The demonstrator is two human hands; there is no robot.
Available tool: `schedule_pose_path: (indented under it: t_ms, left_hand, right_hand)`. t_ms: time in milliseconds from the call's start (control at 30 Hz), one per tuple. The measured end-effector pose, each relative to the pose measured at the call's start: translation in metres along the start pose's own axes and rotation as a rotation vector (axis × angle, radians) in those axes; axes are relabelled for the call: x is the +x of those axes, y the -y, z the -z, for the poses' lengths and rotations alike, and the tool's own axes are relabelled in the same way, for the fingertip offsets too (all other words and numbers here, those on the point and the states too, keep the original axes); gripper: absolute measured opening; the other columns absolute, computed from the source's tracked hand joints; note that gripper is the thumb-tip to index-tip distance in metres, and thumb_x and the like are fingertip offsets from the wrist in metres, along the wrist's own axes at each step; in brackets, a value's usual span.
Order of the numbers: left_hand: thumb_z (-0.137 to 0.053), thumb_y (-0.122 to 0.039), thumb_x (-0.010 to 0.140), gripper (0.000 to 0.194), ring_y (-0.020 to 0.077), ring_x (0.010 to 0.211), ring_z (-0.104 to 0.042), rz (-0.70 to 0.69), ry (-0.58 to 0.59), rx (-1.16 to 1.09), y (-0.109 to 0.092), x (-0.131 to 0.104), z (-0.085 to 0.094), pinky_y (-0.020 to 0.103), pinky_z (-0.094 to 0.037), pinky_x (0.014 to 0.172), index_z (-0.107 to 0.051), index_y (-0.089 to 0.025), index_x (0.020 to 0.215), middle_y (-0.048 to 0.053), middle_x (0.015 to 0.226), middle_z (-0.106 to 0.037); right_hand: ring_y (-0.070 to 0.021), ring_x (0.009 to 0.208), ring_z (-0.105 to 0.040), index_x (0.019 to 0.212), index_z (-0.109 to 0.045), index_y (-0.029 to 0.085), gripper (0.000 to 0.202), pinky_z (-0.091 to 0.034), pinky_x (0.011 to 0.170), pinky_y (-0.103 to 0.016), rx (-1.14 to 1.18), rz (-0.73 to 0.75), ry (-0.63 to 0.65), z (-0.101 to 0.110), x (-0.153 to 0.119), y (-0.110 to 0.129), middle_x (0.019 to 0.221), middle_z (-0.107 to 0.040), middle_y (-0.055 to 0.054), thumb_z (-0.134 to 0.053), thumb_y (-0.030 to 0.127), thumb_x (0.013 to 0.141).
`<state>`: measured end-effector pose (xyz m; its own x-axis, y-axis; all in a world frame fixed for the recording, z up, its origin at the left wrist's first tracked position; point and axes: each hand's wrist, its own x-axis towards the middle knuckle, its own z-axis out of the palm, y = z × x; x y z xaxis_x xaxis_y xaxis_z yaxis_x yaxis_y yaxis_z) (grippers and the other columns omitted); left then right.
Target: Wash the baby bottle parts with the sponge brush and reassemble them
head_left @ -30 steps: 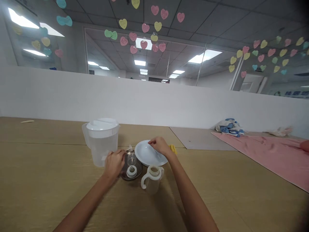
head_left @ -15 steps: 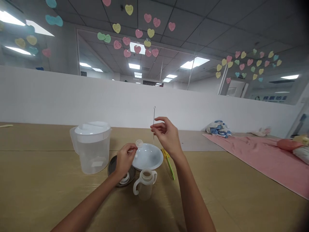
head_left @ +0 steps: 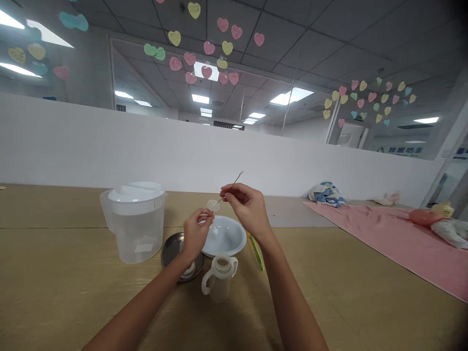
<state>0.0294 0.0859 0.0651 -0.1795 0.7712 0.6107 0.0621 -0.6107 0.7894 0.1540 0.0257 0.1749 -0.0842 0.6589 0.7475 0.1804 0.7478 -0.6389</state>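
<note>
Small clear piece [head_left: 213, 205], raised over the bowl [head_left: 237, 244], pinched at its edge by the left hand [head_left: 196, 230], apparently to leave its face free. The right hand [head_left: 249, 207] pinches a thin looped rod [head_left: 236, 178], slanted so that its lower end points at the piece; contact cannot be told. Nearer stands the two-handled bottle [head_left: 220, 285], upright beside the dark tray [head_left: 170, 248].

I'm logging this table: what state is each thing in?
Left hand, pinched on clear round piece
Right hand, pinched on thin rod
Clear round piece, held off the table
Thin rod, tilted
Pitcher, upright, lid on; fill unclear
Two-handled bottle, upright, uncapped
Bowl, mouth up
Metal tray, flat, white ring on it
Blue-and-white cloth, bunched
Pink cloth, spread out
Ceiling lights, lit
</note>
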Motion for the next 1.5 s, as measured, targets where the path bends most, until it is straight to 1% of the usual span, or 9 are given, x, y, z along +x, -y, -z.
schedule_pose_path:
  t_ms: [167, 333, 467, 667, 833, 1000, 1233, 1400, 1500]
  left_hand:
    - [-0.06, -0.028, 0.072, 0.013, 0.0141, 0.07, -0.065, 0.004, 0.016, 0.0, -0.005, 0.0, 0.0, 0.026, -0.053, 0.065, -0.055, -0.017, 0.077, 0.003, 0.082, -0.065]
    - [-0.064, -0.028, 0.069, 0.026, 0.015, 0.07, -0.065, 0.017, 0.016, -0.046, -0.014, -0.005, -0.004, 0.024, -0.052, 0.061, -0.051, -0.018, 0.089, 0.001, 0.081, -0.066]
    - [-0.06, -0.028, 0.072, 0.017, 0.0157, 0.074, -0.065, 0.019, 0.093, -0.077, -0.019, -0.007, -0.005, 0.025, -0.052, 0.065, -0.057, -0.017, 0.084, 0.003, 0.081, -0.067]
    - [-0.061, -0.027, 0.071, 0.014, 0.018, 0.08, -0.065, 0.01, 0.1, -0.055, -0.024, -0.006, -0.004, 0.026, -0.053, 0.068, -0.063, -0.016, 0.08, 0.003, 0.079, -0.069]
    - [-0.062, -0.026, 0.069, 0.012, 0.0178, 0.076, -0.066, 0.012, 0.137, -0.023, -0.027, -0.003, -0.004, 0.026, -0.054, 0.068, -0.063, -0.016, 0.075, 0.002, 0.075, -0.07]
    - [-0.064, -0.025, 0.067, 0.009, 0.0177, 0.07, -0.067, 0.004, 0.171, 0.055, -0.031, 0.0, -0.003, 0.027, -0.053, 0.066, -0.065, -0.017, 0.07, 0.002, 0.072, -0.071]
    - [-0.067, -0.026, 0.066, 0.01, 0.0188, 0.073, -0.067, 0.054, 0.194, -0.004, -0.037, 0.001, -0.003, 0.025, -0.052, 0.064, -0.066, -0.017, 0.072, 0.003, 0.076, -0.072]
    - [-0.068, -0.024, 0.062, 0.01, 0.0169, 0.068, -0.066, 0.097, 0.199, -0.023, -0.039, 0.004, 0.0, 0.023, -0.049, 0.059, -0.066, -0.017, 0.069, 0.002, 0.071, -0.071]
    - [-0.067, -0.027, 0.063, 0.012, 0.0153, 0.063, -0.064, 0.095, 0.202, -0.034, -0.04, 0.006, 0.002, 0.021, -0.047, 0.054, -0.066, -0.016, 0.069, 0.002, 0.068, -0.07]
  right_hand:
    - [-0.0137, 0.079, -0.064, 0.082, -0.065, 0.017, 0.014, -0.052, 0.076, -0.028, -0.002, 0.009, 0.004, 0.0, -0.004, 0.007, 0.08, -0.067, -0.002, -0.053, 0.016, 0.076]
    - [-0.0136, 0.08, -0.064, 0.083, -0.065, 0.018, 0.014, -0.051, 0.076, -0.028, -0.031, -0.035, 0.05, 0.004, -0.007, 0.01, 0.081, -0.068, -0.001, -0.052, 0.016, 0.076]
    - [-0.0133, 0.078, -0.063, 0.082, -0.065, 0.019, 0.016, -0.05, 0.073, -0.026, -0.114, -0.026, 0.074, 0.006, -0.008, 0.009, 0.08, -0.067, -0.001, -0.05, 0.016, 0.076]
    - [-0.0127, 0.073, -0.061, 0.077, -0.063, 0.019, 0.018, -0.048, 0.068, -0.024, -0.259, -0.005, 0.143, 0.004, -0.009, 0.005, 0.076, -0.065, 0.0, -0.045, 0.016, 0.075]
    - [-0.0123, 0.068, -0.06, 0.076, -0.061, 0.018, 0.014, -0.046, 0.064, -0.023, -0.344, -0.036, 0.143, 0.001, -0.008, -0.005, 0.073, -0.064, 0.0, -0.047, 0.016, 0.073]
    - [-0.0122, 0.067, -0.061, 0.074, -0.061, 0.018, 0.014, -0.047, 0.064, -0.023, -0.392, -0.089, 0.144, -0.002, -0.005, -0.01, 0.072, -0.065, 0.0, -0.048, 0.013, 0.07]
    - [-0.0152, 0.071, -0.063, 0.076, -0.063, 0.019, 0.01, -0.048, 0.07, -0.027, -0.517, -0.154, 0.048, 0.001, -0.003, -0.013, 0.075, -0.068, -0.002, -0.054, 0.014, 0.074]
    - [-0.0181, 0.074, -0.064, 0.075, -0.066, 0.019, 0.009, -0.048, 0.069, -0.028, -0.565, -0.218, 0.053, -0.001, -0.003, -0.016, 0.077, -0.07, -0.004, -0.058, 0.017, 0.073]
    - [-0.0177, 0.071, -0.064, 0.072, -0.068, 0.019, 0.008, -0.047, 0.065, -0.026, -0.563, -0.226, 0.079, -0.004, -0.005, -0.016, 0.074, -0.07, -0.004, -0.06, 0.019, 0.07]
